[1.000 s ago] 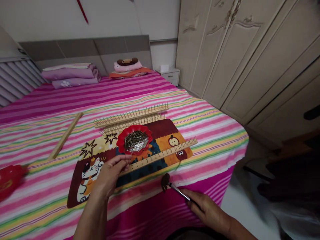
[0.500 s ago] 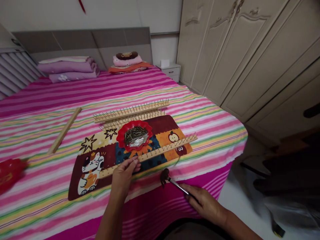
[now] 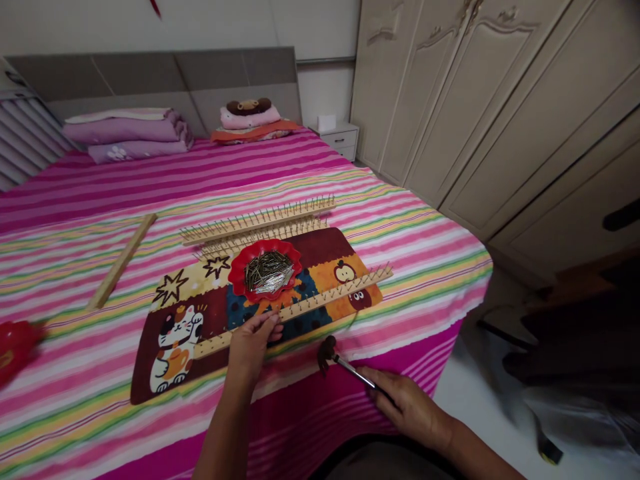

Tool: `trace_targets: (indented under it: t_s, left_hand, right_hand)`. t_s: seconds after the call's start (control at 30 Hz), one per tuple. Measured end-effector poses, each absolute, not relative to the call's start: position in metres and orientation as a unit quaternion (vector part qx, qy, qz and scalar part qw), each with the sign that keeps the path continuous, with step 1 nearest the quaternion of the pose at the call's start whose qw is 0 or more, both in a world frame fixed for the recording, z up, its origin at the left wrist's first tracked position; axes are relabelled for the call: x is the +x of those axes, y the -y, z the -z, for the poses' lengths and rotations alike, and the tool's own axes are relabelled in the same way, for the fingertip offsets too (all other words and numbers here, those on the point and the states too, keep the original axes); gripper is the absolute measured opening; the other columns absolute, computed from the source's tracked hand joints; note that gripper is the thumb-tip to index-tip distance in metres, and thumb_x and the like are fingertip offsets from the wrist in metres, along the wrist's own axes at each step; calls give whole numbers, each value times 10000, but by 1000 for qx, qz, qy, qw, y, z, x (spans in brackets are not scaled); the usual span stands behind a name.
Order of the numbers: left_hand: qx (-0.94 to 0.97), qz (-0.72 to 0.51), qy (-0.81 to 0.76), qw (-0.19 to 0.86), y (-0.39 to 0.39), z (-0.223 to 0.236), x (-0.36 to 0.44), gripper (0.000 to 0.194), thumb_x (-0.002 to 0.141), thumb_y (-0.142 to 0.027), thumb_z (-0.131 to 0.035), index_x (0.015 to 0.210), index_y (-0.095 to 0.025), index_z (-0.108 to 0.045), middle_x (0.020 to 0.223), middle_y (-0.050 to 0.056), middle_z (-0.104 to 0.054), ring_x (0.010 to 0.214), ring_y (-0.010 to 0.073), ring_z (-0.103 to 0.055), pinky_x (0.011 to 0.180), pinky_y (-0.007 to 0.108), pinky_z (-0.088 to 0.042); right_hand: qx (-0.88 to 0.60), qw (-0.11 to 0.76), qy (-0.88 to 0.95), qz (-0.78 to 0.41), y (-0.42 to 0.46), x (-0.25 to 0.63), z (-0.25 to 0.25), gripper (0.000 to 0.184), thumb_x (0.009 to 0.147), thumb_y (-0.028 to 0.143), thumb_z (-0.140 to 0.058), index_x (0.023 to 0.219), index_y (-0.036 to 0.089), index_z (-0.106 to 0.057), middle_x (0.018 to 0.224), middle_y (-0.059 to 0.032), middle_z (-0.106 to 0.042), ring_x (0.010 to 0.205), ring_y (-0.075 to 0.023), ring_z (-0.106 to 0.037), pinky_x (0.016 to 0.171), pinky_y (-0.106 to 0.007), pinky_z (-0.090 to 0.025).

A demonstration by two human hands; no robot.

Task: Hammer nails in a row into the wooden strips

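Seemingly nail-setting: my left hand pinches closed at the wooden strip; right hand grips the claw hammer, needing a lift.

Four wooden strips in play: one nailed strip at mid-frame, two more nailed strips just above, one plain strip at left! Two red bowls, a central bowl and a far-left bowl. One hammer, lower centre; one mat. Two bedding piles up top. The nails? Too many to count!
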State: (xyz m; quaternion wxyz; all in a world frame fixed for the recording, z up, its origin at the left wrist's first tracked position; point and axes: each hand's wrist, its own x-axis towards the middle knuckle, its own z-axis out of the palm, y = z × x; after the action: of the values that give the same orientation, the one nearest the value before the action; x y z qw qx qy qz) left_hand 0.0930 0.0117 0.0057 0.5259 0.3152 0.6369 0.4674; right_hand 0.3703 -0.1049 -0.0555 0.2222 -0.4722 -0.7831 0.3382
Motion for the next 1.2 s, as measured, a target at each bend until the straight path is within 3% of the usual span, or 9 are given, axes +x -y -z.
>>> trace_targets:
  t_s: [0.3, 0.6, 0.67, 0.73, 0.77, 0.83, 0.93, 1.2]
  left_hand:
    - [330, -466, -640, 514, -15, 2, 105, 338, 505, -349, -716, 767, -137, -696, 643, 19, -678, 595, 131, -630, 562, 240, -536]
    - [419, -478, -676, 374, -7, 27, 104, 353, 637, -490, -612, 809, -194, -698, 773, 23, -679, 623, 150, -611, 598, 289, -517]
    - [447, -470, -682, 338, -6, 29, 104, 333, 664, -491, -583, 792, -204, -695, 773, 19, -667, 613, 148, -602, 605, 292, -510]
    - [475, -465, -681, 307, -6, 31, 104, 313, 687, -483, -557, 767, -210, -688, 748, 13, -651, 613, 147, -599, 621, 293, -505]
    - [486, -463, -680, 296, -6, 31, 104, 307, 696, -477, -547, 763, -211, -685, 741, 12, -645, 614, 147, -599, 625, 292, -503]
    - [497, -463, -675, 288, -6, 32, 105, 298, 708, -464, -535, 772, -212, -681, 756, 15, -648, 624, 148, -605, 629, 289, -502]
    - [500, -470, -670, 284, -7, 33, 105, 285, 716, -451, -534, 785, -215, -678, 784, 18, -662, 643, 150, -615, 630, 281, -501]
    - [521, -479, -659, 255, -8, 39, 104, 220, 741, -401, -550, 771, -222, -675, 706, -2, -653, 608, 138, -606, 620, 259, -485]
  right_hand:
    - [-471, 203, 789, -339, 104, 370, 52, 444, 927, 193, -374, 1342, 133, -519, 1184, -160, -674, 1042, -235, -663, 890, -336, -534]
    - [-485, 269, 738, -385, 107, 368, 48, 415, 919, 243, -428, 1311, 189, -552, 1162, -133, -687, 1050, -248, -656, 891, -342, -525]
    - [-497, 301, 698, -419, 108, 359, 33, 407, 926, 287, -437, 1305, 191, -553, 1023, -115, -718, 949, -233, -683, 813, -321, -547]
    - [-507, 328, 643, -471, 106, 348, 16, 422, 950, 340, -401, 1324, 185, -520, 738, -43, -681, 648, -172, -670, 597, -262, -546]
    - [-508, 341, 613, -500, 104, 341, 7, 436, 963, 365, -369, 1339, 183, -493, 621, 7, -611, 492, -134, -595, 475, -227, -494]
    - [-497, 365, 578, -535, 95, 329, -10, 457, 961, 402, -364, 1348, 181, -463, 565, 54, -516, 372, -90, -462, 355, -188, -375]
    - [-481, 373, 577, -544, 78, 315, -28, 439, 931, 401, -416, 1303, 183, -497, 608, 49, -516, 382, -74, -430, 338, -175, -316]
    - [-480, 361, 591, -539, 57, 293, -38, 380, 914, 298, -414, 1256, 180, -529, 582, 61, -485, 402, -73, -399, 389, -192, -312]
